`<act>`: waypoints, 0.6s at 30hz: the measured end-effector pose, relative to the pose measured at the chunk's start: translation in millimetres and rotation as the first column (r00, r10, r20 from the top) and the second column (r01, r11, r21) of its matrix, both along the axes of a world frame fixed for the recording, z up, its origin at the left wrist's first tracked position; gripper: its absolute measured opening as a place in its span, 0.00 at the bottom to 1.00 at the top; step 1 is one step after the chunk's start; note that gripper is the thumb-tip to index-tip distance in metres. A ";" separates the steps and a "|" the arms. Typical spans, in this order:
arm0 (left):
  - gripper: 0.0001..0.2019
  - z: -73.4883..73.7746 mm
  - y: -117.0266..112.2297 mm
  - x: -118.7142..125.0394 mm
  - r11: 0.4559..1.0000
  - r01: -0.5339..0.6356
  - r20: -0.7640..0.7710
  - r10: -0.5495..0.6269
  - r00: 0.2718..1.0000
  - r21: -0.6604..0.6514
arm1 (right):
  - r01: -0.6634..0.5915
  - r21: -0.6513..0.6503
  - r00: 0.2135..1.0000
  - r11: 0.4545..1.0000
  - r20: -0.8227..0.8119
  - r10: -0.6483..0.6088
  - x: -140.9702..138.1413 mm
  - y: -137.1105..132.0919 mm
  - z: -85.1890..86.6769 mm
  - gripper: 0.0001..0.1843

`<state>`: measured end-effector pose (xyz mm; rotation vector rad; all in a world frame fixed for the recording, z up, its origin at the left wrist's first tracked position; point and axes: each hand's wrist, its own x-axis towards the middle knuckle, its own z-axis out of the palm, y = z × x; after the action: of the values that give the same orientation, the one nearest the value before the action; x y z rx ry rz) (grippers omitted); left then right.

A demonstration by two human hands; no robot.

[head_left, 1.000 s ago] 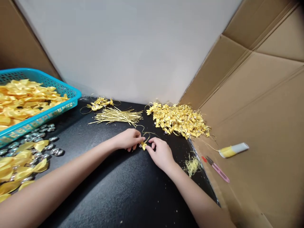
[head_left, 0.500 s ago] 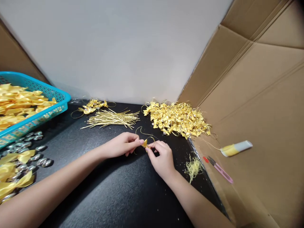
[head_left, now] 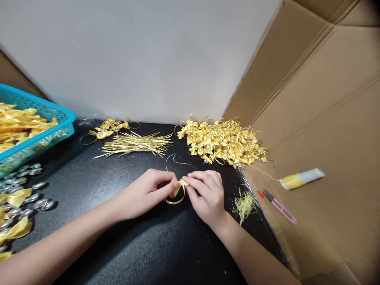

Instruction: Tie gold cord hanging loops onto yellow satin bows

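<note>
Between my two hands, above the black table, is a small yellow ribbon bow (head_left: 177,190) with a loop of gold cord (head_left: 175,203) hanging toward me. My left hand (head_left: 154,190) pinches the bow's left side between thumb and fingers. On the other side, the fingertips of my right hand (head_left: 207,194) are closed on the bow's right end. A thin thread (head_left: 178,161) curls on the table just beyond them. Part of the bow is covered by my fingers.
Gold cord pieces (head_left: 136,143) lie beyond my hands, beside a heap of finished bows (head_left: 222,142). A blue basket (head_left: 67,118) of ribbons and silver beads (head_left: 44,204) are left. Thread scraps (head_left: 245,206), pink snips (head_left: 283,210) and a thread spool (head_left: 303,179) are right.
The bow has been turned over, so its cord loop now hangs toward me rather than away. My hands stay close together, and the view has shifted slightly.
</note>
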<state>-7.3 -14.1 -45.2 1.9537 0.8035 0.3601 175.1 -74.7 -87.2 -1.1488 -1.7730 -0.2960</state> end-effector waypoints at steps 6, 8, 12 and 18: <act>0.17 1.6 -5.4 1.8 0.961 -0.035 0.001 0.036 0.999 0.273 | 0.092 0.036 0.992 0.995 0.084 -0.095 -4.2 -2.8 0.3 0.08; 0.16 1.3 -7.8 2.3 0.941 -0.021 -0.034 0.034 0.999 0.337 | 0.091 0.000 0.990 0.996 0.109 -0.090 -4.6 -2.9 0.8 0.07; 0.15 -0.7 -10.7 1.6 0.905 -0.001 -0.083 0.040 0.996 0.425 | 0.092 -0.058 0.990 0.994 0.113 -0.085 -5.1 -3.2 3.1 0.07; 0.15 -2.7 -13.0 1.4 0.845 0.026 -0.117 0.043 0.992 0.534 | 0.104 -0.107 0.990 0.989 0.106 -0.093 -8.8 -4.3 4.2 0.09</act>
<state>-5.9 -27.1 -47.9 2.5177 0.8540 0.5133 166.3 -79.1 -83.0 -1.3252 -1.8434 -0.3213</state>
